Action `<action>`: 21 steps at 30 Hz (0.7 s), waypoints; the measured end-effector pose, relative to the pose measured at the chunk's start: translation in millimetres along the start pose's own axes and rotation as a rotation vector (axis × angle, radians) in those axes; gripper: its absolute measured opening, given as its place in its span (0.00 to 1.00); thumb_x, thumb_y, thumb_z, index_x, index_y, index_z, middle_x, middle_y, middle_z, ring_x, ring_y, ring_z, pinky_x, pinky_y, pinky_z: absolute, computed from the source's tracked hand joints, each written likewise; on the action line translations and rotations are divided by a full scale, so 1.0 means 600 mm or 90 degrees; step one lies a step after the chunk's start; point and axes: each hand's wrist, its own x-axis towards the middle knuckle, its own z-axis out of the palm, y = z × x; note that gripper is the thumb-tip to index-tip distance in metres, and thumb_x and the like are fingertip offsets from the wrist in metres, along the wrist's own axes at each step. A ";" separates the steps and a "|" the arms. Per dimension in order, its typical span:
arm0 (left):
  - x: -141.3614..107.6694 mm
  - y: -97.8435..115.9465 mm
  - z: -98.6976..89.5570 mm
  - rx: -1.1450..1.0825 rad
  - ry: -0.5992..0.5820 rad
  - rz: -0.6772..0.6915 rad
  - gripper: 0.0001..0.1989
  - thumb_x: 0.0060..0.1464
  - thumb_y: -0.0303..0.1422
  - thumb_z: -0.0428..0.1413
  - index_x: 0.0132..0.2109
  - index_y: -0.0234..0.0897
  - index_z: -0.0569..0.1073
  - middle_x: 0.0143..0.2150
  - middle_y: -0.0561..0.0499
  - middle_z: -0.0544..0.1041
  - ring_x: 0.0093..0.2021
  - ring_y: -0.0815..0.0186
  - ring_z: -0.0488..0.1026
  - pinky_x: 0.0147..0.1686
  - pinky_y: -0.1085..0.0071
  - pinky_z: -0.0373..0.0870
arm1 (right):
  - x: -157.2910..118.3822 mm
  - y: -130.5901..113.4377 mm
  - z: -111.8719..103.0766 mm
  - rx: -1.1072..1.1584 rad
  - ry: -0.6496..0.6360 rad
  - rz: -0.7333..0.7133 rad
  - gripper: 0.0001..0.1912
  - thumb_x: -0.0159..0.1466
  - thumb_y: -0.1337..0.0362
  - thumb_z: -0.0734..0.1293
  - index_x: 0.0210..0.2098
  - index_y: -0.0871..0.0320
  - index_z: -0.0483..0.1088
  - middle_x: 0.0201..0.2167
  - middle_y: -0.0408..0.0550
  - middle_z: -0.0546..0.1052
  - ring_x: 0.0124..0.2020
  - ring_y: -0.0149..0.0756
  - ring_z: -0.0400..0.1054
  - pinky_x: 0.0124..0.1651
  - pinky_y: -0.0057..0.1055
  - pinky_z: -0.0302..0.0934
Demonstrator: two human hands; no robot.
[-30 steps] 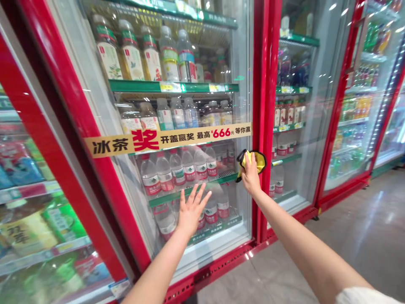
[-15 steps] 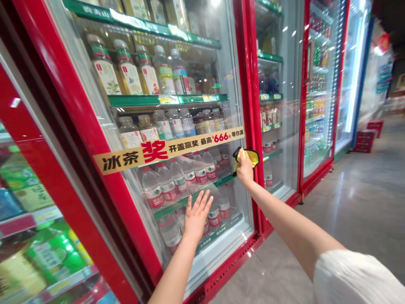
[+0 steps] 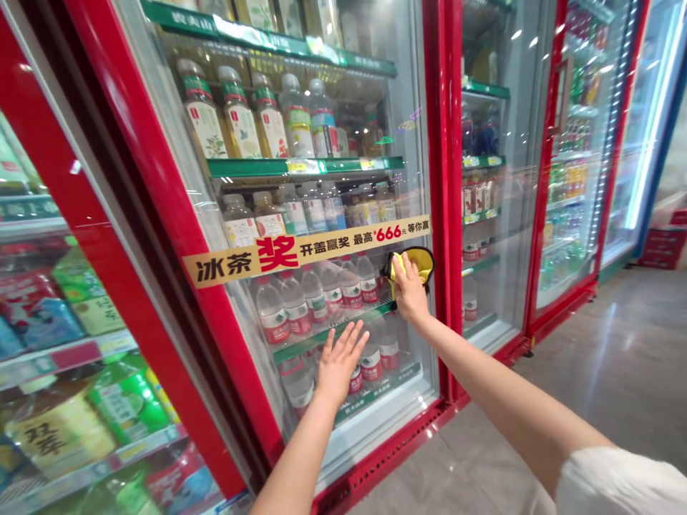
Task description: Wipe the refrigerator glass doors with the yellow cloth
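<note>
A yellow cloth with a black edge (image 3: 428,259) lies against the glass door (image 3: 413,172) of a red-framed drinks fridge, below the right end of a tan sticker strip (image 3: 305,250). My right hand (image 3: 410,290) presses the cloth to the glass, its fingers spread over it. Lower and to the left, my left hand (image 3: 339,361) rests on or just before the same glass, fingers apart and holding nothing. Behind the door stand rows of bottles, among them water bottles with red labels (image 3: 273,318).
The red door frame (image 3: 448,186) runs down right of the cloth. More glass-door fridges (image 3: 569,179) continue to the right. Another fridge with packed drinks (image 3: 59,429) is at the left. Grey shiny floor (image 3: 585,365) shows at the lower right.
My right hand and the cloth have moved left on the glass, away from the door frame, and its fingers are more spread. The view has turned slightly left. My left hand stays low on the door.
</note>
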 end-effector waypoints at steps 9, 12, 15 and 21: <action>-0.018 -0.026 -0.089 0.057 -0.082 -0.148 0.59 0.52 0.30 0.67 0.76 0.42 0.33 0.78 0.48 0.39 0.77 0.62 0.24 0.73 0.46 0.22 | -0.050 0.004 -0.026 -0.084 -0.169 -0.194 0.36 0.70 0.70 0.56 0.74 0.39 0.51 0.77 0.44 0.50 0.76 0.53 0.43 0.60 0.61 0.65; -0.022 -0.040 -0.115 0.074 -0.094 -0.191 0.59 0.52 0.32 0.67 0.76 0.41 0.32 0.78 0.46 0.38 0.77 0.60 0.25 0.74 0.46 0.24 | 0.005 -0.033 -0.041 -0.052 -0.091 -0.036 0.38 0.69 0.69 0.55 0.75 0.43 0.45 0.78 0.48 0.44 0.76 0.57 0.42 0.55 0.61 0.69; -0.022 -0.045 -0.130 0.077 -0.094 -0.232 0.59 0.52 0.34 0.67 0.76 0.41 0.34 0.78 0.44 0.38 0.78 0.55 0.28 0.74 0.44 0.29 | 0.028 -0.092 -0.044 -0.046 -0.057 -0.044 0.40 0.67 0.69 0.57 0.76 0.46 0.44 0.78 0.49 0.41 0.76 0.59 0.40 0.55 0.59 0.70; -0.038 -0.037 -0.143 0.087 -0.114 -0.257 0.57 0.52 0.30 0.65 0.76 0.42 0.36 0.78 0.45 0.37 0.78 0.55 0.31 0.75 0.45 0.33 | -0.050 -0.074 -0.027 -0.049 -0.111 -0.366 0.33 0.70 0.67 0.59 0.73 0.42 0.55 0.75 0.45 0.55 0.76 0.49 0.43 0.66 0.54 0.61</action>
